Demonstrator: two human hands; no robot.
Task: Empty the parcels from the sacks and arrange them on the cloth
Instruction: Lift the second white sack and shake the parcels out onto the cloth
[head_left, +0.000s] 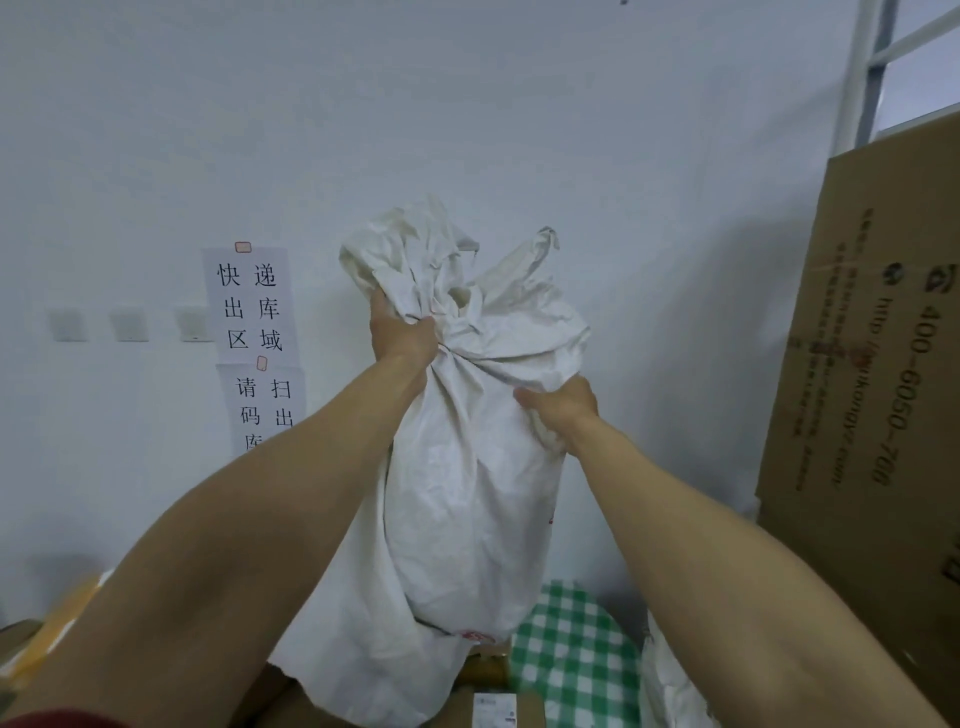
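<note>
Head view, left hand (402, 332): gripping the sack (467, 493) by its bunched upper end, fingers curled tight.
Right hand (561, 405): pinching a fold just below the left.
Sack: hanging beneath both hands, above the checked cloth (571, 649).
Parcel (493, 709): lying under the hands.
Doing it well: likely lifting higher, shaking gently, aiming the open end at the cloth.

The upper wall sign (249, 306) reads 快递出库区域. The lower wall sign (266, 410) begins 请扫码出库. The cardboard box (883, 364) bears 400-6050-700 and a blurred http address.

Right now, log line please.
left hand: grips sack top | right hand: grips sack side | sack: held up | cloth: below
</note>
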